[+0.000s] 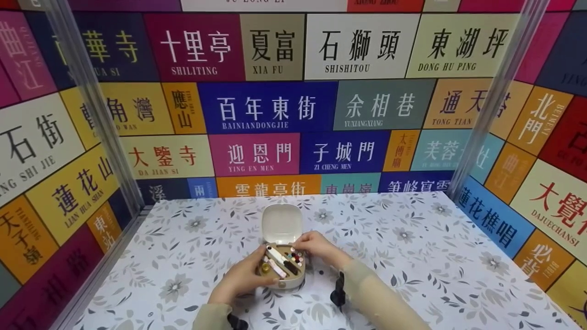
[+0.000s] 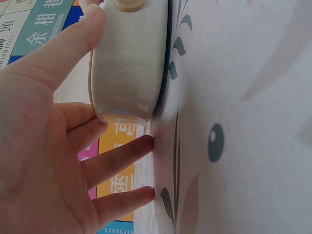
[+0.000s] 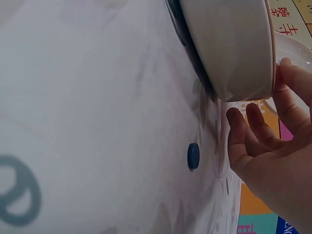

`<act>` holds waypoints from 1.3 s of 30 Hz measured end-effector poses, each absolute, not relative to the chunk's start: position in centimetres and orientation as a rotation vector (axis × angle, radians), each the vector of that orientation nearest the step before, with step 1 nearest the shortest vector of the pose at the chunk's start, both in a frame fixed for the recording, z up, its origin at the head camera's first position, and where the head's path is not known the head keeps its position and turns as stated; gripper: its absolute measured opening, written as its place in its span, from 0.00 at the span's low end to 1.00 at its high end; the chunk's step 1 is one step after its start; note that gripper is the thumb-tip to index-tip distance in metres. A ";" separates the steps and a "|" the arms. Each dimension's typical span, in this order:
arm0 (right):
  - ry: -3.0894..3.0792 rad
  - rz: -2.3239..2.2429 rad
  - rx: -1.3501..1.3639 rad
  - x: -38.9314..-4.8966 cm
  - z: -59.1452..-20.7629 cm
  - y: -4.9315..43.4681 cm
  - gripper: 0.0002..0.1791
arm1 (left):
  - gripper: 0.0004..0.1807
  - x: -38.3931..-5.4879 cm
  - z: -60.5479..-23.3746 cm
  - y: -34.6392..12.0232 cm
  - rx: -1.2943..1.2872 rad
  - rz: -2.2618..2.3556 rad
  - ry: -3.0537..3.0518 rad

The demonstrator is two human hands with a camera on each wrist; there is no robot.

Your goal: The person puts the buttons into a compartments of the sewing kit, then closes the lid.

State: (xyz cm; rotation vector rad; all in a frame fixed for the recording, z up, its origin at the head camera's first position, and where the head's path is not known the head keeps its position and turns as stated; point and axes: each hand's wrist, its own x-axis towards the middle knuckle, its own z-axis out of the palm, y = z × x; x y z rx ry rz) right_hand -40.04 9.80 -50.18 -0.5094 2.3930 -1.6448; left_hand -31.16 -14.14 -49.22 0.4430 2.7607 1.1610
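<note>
A small cream case (image 1: 295, 283) stands on the table with its lid (image 1: 282, 223) raised at the back. Inside lie a slim white stick-like piece (image 1: 275, 255), a dark piece (image 1: 291, 267), a pale pink piece (image 1: 276, 267), a small yellow item (image 1: 265, 267) and several coloured buttons (image 1: 297, 258). My left hand (image 1: 240, 276) holds the case's left side, thumb along the front rim, lower fingers spread toward the tabletop. At the back right rim, my right hand (image 1: 318, 246) has its thumb and forefinger close together; I cannot tell whether they pinch anything.
A blue button (image 3: 193, 156) is on the tabletop beside the case in the right wrist view. White patterned cloth covers the table (image 1: 183, 243). Colourful sign-covered walls (image 1: 266, 107) rise behind and at both sides, with clear posts (image 1: 495, 91) at the corners.
</note>
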 end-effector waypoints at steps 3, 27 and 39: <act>2.427 -1.629 -0.532 -39.9 -50.1 9.6 0.10 | 0.60 -31.1 -49.2 -14.2 0.442 1.172 2.757; 2.607 -1.527 -0.622 -39.5 -50.6 8.5 0.09 | 0.58 -31.0 -49.2 -14.3 0.456 1.213 2.724; 2.581 -1.597 -0.546 -39.4 -50.9 8.4 0.09 | 0.59 -31.1 -49.2 -14.3 0.433 1.199 2.724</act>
